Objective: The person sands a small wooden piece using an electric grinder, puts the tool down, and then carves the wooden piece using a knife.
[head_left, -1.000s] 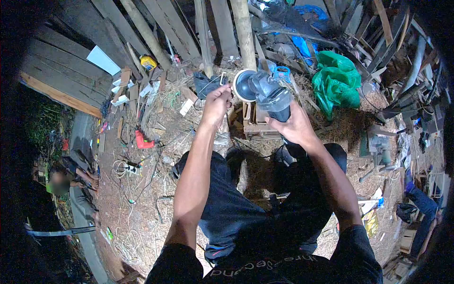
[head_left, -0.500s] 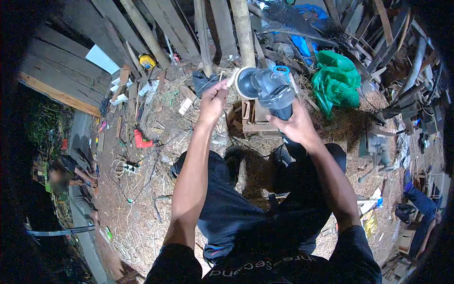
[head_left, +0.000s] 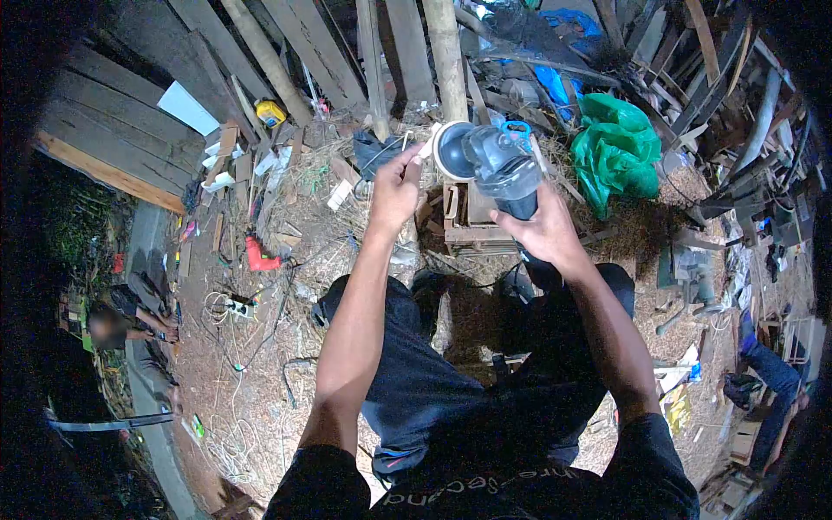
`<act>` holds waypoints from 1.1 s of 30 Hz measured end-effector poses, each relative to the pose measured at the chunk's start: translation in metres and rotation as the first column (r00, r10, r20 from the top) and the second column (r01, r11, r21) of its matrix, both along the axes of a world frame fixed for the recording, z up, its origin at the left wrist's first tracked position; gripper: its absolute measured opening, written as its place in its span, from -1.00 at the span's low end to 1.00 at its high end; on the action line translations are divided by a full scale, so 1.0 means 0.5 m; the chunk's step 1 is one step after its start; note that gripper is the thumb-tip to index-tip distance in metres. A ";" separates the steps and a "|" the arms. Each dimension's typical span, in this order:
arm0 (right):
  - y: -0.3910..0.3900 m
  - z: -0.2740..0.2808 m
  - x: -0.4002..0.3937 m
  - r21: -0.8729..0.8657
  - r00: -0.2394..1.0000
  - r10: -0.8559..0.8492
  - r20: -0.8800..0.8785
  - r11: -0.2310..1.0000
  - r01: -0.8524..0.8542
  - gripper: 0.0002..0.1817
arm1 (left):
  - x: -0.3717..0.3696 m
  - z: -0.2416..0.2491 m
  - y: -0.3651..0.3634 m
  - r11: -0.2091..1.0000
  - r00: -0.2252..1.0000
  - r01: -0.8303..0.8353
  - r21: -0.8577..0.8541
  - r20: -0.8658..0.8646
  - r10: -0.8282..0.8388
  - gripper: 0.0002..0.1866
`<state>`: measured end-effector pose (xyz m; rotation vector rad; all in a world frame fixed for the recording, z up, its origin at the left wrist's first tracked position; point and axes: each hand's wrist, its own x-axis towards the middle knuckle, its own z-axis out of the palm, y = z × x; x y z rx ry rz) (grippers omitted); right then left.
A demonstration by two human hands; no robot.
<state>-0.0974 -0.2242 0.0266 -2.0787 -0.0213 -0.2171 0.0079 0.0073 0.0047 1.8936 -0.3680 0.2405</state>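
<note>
My right hand (head_left: 548,227) is wrapped round the dark handle of an angle grinder (head_left: 504,165), held up in front of my knees. The grinder's round disc (head_left: 452,150), pale at the rim, faces left. My left hand (head_left: 396,195) pinches a small pale wooden piece (head_left: 427,149) between thumb and fingers. The piece's tip overlaps the disc's left edge in this view. Below the grinder stands a low wooden stool-like block (head_left: 472,232) between my feet.
A red power drill (head_left: 258,255) lies on the littered ground at left, near a power strip (head_left: 238,308) and cords. A green plastic bag (head_left: 617,152) sits at right. Planks (head_left: 303,52) lean behind. A person (head_left: 139,316) is at far left; another person's legs (head_left: 774,373) show at right.
Both hands stay close together, with the wooden piece still at the disc. My left hand and the grinder have shifted only slightly.
</note>
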 end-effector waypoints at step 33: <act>0.010 0.016 0.011 0.108 1.000 -0.018 -0.018 0.994 0.019 -0.42 | -0.018 0.005 0.028 0.985 0.963 0.004 -0.175 -0.264 -0.051 -0.67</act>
